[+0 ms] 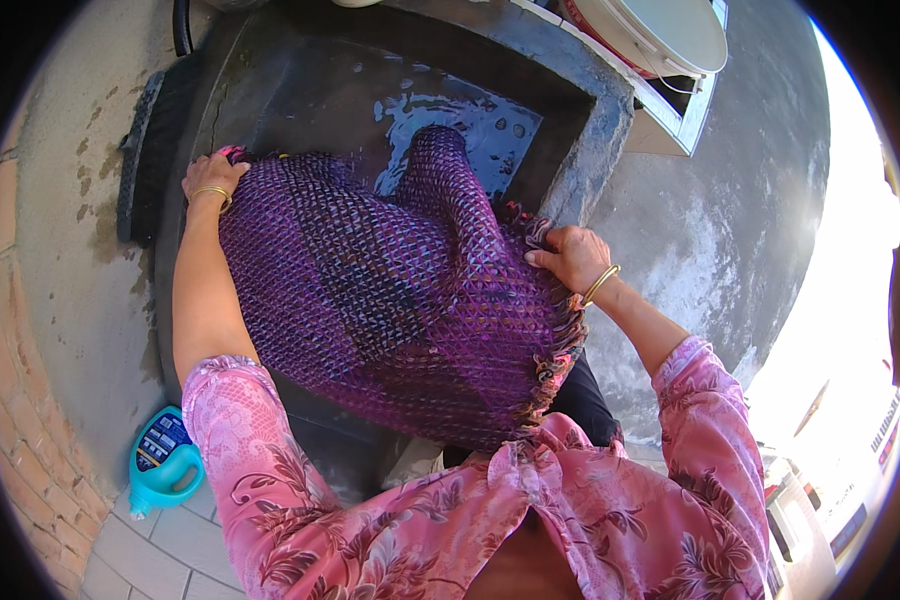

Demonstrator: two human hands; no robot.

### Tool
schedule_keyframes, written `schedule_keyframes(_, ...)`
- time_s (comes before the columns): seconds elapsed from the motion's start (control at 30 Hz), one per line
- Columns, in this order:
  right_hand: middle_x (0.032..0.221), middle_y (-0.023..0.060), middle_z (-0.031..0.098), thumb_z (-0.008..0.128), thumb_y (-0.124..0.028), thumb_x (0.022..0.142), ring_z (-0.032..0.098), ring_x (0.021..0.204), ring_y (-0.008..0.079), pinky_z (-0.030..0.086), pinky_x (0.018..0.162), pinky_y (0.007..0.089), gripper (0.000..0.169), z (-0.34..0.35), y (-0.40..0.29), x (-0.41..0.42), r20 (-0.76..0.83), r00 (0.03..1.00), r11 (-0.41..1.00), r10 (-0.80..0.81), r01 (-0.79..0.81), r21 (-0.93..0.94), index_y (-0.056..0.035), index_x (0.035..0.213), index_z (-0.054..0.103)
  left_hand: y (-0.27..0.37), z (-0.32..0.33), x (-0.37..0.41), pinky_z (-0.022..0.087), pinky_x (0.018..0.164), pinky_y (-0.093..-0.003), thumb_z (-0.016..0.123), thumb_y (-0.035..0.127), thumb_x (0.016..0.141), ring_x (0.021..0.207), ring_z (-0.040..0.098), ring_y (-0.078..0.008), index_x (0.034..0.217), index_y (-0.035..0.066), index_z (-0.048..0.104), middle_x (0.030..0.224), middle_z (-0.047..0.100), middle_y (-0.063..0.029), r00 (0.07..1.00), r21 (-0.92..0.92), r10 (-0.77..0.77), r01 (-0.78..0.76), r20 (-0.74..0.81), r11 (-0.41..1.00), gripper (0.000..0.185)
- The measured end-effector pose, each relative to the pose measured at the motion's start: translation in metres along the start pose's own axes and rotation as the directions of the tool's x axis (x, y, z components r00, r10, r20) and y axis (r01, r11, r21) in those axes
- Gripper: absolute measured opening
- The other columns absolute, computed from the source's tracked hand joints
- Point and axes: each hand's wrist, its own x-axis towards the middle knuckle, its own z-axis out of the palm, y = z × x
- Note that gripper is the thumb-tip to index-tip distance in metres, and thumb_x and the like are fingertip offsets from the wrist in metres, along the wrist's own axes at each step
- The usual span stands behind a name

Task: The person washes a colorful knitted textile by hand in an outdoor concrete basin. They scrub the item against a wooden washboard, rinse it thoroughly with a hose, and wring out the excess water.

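Observation:
A purple and black woven rag rug [375, 285] with a ragged, multicoloured fringe is spread before me over the near side of a concrete wash basin [607, 120]. My left hand [214, 182] grips the rug's far left edge, where a bit of pink fringe shows. On the right, my right hand [574, 257] clutches the fringed edge near the basin's rough rim. Between the hands a raised fold runs up the rug towards shallow water [487, 124]. The near edge hangs close to my body. My fingertips are partly hidden by the rug.
A turquoise detergent bottle [169, 465] bearing a label is on the floor tiles at lower left. A white bucket [667, 37] stands on a tiled ledge [664, 112] at upper right. A black brush-like object [157, 150] is beside the left wall, and a black hose [182, 30] hangs above it.

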Motion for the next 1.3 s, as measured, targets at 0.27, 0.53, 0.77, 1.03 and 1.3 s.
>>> schedule_keyframes(0.27, 0.074, 0.0155, 0.058, 0.067, -0.012, 0.070, 0.060, 0.070, 0.0244, 0.047, 0.064, 0.0371, 0.017, 0.010, 0.005, 0.014, -0.028, 0.998, 0.927, 0.060, -0.045, 0.373, -0.0046, 0.084, 0.063, -0.046, 0.027, 0.030, 0.042, 0.084, -0.0410, 0.066, 0.034, 0.074, 0.101, 0.054, -0.0352, 0.097, -0.001, 0.061, 0.104, 0.058, -0.0215, 0.992, -0.302, 0.110, -0.124, -0.063, 0.945, 0.042)
schedule_keyframes(0.53, 0.085, 0.0098, 0.062, 0.060, 0.004, 0.076, 0.060, 0.073, 0.0169, 0.051, 0.069, 0.0298, 0.015, 0.005, -0.001, 0.003, 0.260, 0.956, -0.076, 0.134, -0.251, 0.965, 0.0054, 0.091, 0.059, -0.044, 0.013, 0.011, 0.043, 0.082, -0.0428, 0.063, 0.029, 0.077, 0.100, 0.053, -0.0382, 0.099, 0.001, 0.059, 0.104, 0.058, -0.0229, 0.983, -0.347, 0.083, -0.137, -0.166, 0.928, 0.035)
schedule_keyframes(0.77, 0.091, 0.0081, 0.059, 0.056, 0.014, 0.072, 0.059, 0.078, 0.0169, 0.050, 0.072, 0.0276, 0.038, -0.025, -0.019, -0.006, 0.149, 0.988, 0.057, 0.041, -0.151, 0.987, 0.0026, 0.108, 0.055, -0.061, -0.002, -0.010, 0.043, 0.083, -0.0345, 0.074, 0.017, 0.063, 0.095, 0.058, -0.0274, 0.103, 0.004, 0.059, 0.101, 0.061, -0.0158, 0.970, -0.654, 0.085, -0.218, -0.228, 0.724, 0.045)
schedule_keyframes(1.03, 0.089, 0.0106, 0.058, 0.055, 0.014, 0.071, 0.058, 0.077, 0.0167, 0.050, 0.071, 0.0274, 0.029, -0.063, -0.051, -0.075, -0.131, 0.979, -0.048, 0.159, 0.140, 0.989, 0.0024, 0.098, 0.054, -0.130, -0.073, -0.061, 0.046, 0.071, -0.0274, 0.070, 0.012, 0.069, 0.073, 0.059, -0.0144, 0.103, 0.006, 0.061, 0.084, 0.064, -0.0078, 0.947, -0.867, 0.096, -0.320, -0.307, 0.382, 0.036)
schedule_keyframes(1.3, 0.106, 0.0133, 0.054, 0.056, 0.010, 0.073, 0.056, 0.096, 0.0218, 0.046, 0.087, 0.0327, 0.037, -0.039, -0.055, -0.142, -0.326, 0.918, 0.015, 0.224, 0.331, 0.943, 0.0049, 0.110, 0.050, -0.213, -0.038, -0.086, 0.048, 0.073, -0.0274, 0.067, 0.009, 0.071, 0.080, 0.060, -0.0166, 0.105, 0.007, 0.059, 0.093, 0.064, -0.0079, 0.854, -0.843, -0.052, -0.497, -0.517, 0.207, 0.035)
